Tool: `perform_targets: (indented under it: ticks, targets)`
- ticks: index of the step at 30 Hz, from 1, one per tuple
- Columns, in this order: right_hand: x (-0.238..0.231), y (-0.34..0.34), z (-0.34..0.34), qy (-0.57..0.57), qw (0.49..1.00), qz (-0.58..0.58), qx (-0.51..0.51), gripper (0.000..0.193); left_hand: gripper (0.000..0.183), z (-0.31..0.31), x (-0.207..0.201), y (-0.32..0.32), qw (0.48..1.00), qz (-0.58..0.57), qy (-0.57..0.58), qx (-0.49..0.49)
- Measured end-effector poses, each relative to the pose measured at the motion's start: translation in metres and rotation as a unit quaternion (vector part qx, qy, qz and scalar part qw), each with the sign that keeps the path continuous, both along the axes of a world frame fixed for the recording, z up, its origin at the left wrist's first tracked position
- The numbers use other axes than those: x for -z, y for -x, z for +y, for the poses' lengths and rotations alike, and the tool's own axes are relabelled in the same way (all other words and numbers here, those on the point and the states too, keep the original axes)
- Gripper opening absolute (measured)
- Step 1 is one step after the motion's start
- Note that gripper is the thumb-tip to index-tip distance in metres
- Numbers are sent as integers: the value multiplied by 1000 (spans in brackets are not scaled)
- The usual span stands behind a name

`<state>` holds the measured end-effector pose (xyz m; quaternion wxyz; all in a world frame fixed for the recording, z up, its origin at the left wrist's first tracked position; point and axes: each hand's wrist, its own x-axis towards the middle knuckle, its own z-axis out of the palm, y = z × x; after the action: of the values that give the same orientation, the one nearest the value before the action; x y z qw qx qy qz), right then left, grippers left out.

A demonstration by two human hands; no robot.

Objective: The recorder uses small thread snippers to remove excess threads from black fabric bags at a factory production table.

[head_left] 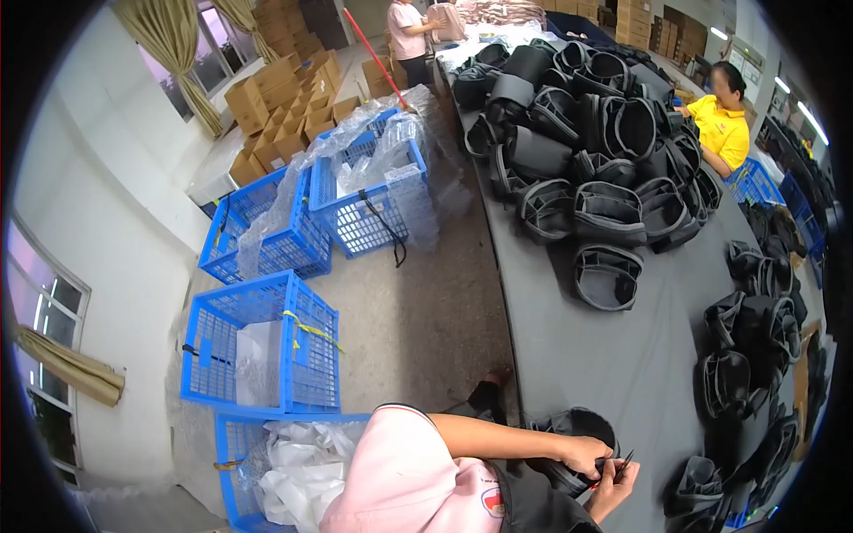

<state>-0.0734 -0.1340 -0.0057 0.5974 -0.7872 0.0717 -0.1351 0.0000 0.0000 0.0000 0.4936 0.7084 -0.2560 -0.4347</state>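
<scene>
On the grey-covered table [569, 355], close in front of me, lies a black fabric bag [593, 425] with a rounded, raised wall. My left hand [586, 456] reaches across from a pink sleeve and is closed on the bag's edge, fingers bent over the fabric. Right beside it, my right hand [616, 487] is closed around a small dark tool with slim pointed ends [626, 464], which looks like thread snips. A bit of orange-red shows near those fingers. The two hands almost touch, and they hide part of the bag.
A big heap of similar black bags [608, 275] covers the table's far part; more bags [724, 382] line the right side. Blue crates [293, 346] with plastic wrap stand left. Cardboard boxes [289, 133] are behind. A person in yellow [721, 133] works across; another [409, 35] stands far off.
</scene>
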Motion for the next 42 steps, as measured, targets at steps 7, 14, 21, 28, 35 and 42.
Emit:
perform_targets:
  ticks: [7,14,21,28,35,42]
  targets:
    - [1,-5,1,69,997,-23,14,12,46,-1,13,4,995,-54,45,-70]
    - [15,-4,-1,-31,998,-45,39,11,42,-2,5,7,998,-35,41,-44]
    - [10,0,-2,-23,999,4,47,15,45,-5,9,8,996,-30,66,-48]
    - [8,5,2,-73,995,-9,73,15,42,-9,6,4,998,-29,20,-47]
    - [11,5,-6,-64,995,13,72,15,46,-12,10,2,999,-35,14,-34]
    - [3,9,-8,-65,996,32,55,13,44,-16,10,14,998,-12,27,-54]
